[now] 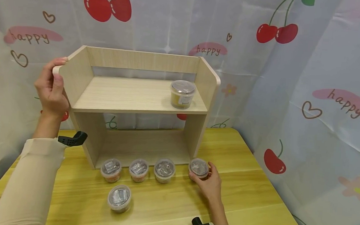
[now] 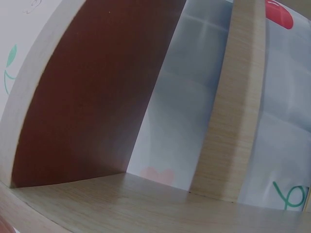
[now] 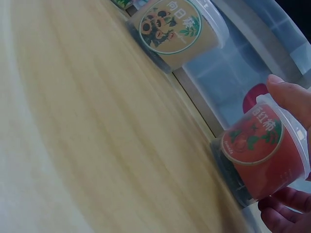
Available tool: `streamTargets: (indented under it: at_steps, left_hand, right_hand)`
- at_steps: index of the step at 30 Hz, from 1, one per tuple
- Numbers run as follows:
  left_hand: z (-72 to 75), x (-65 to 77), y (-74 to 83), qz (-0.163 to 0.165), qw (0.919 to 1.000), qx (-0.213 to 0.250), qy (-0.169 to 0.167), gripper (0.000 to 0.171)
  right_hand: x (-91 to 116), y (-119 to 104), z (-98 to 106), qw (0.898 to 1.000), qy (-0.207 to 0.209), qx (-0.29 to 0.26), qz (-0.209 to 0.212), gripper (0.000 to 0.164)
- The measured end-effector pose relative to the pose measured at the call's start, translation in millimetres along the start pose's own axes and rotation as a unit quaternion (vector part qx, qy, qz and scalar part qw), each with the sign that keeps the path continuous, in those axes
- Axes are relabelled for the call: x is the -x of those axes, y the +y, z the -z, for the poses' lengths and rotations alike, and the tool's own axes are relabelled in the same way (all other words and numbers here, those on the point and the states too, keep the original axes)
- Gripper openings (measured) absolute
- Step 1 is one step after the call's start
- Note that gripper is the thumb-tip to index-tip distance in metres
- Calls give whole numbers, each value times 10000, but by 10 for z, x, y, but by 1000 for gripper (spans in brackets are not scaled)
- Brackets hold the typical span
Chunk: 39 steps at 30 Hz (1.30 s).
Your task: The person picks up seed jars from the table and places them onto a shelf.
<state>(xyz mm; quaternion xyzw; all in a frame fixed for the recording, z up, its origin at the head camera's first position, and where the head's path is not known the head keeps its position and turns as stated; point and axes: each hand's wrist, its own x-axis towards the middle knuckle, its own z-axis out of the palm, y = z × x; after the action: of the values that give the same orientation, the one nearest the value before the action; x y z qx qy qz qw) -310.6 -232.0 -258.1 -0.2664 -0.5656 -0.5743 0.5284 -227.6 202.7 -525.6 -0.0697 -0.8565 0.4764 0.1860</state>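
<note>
My left hand (image 1: 52,87) grips the upper left side panel of a pale wooden two-tier shelf (image 1: 131,92), thumb in front and fingers over the edge. In the left wrist view the panels and a board of the shelf (image 2: 228,107) fill the frame. My right hand (image 1: 208,181) holds a small lidded plastic tub (image 1: 199,167) by its sides, near the shelf's front right foot. The right wrist view shows that tub's red label (image 3: 257,141), with the thumb (image 3: 291,99) at the lid and fingertips at the base.
Several similar lidded tubs stand on the wooden table (image 1: 239,198), among them a left one (image 1: 111,170), a middle one (image 1: 164,170) and a nearer one (image 1: 119,198). A larger yellow tub (image 1: 182,94) sits at the upper tier's right end. A cherry-print curtain (image 1: 160,22) hangs behind.
</note>
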Motion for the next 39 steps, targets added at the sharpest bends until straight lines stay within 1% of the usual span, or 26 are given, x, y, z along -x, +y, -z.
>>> streamTargets:
  at_steps: [6, 14, 17, 21, 23, 29, 31, 34, 39]
  left_hand:
    - [-2, -11, -25, -94, 9999, 2, 54, 36]
    - [28, -28, -117, -160, 9998, -11, 137, 37]
    - [18, -25, -100, -158, 9998, 12, 137, 36]
    - [-10, -18, -40, -144, 9998, -1, 131, 37]
    - [-15, -16, -25, -133, 9998, -7, 133, 37]
    - [47, -24, -171, -132, 9998, 16, 155, 37]
    - [59, -24, -194, -118, 9998, 19, 152, 37]
    - [45, -24, -159, -109, 9998, 58, 171, 37]
    - [-2, -19, -54, -113, 9997, 161, 175, 35]
  right_hand:
    - [20, 39, -22, 9999, 56, 47, 81, 90]
    - [29, 73, -54, 9998, 128, 14, 157, 88]
    - [32, 77, -57, 9998, 128, 5, 178, 88]
    - [37, 76, -58, 9997, 104, -15, 201, 87]
    - [33, 71, -56, 9999, 79, -44, 142, 87]
    - [29, 54, -46, 10000, 50, -57, 53, 87]
    - [31, 45, -44, 9999, 68, -47, 74, 87]
    - [31, 18, -33, 9999, 48, -113, 66, 88]
    - [14, -18, -9, 9997, 0, -259, 17, 88]
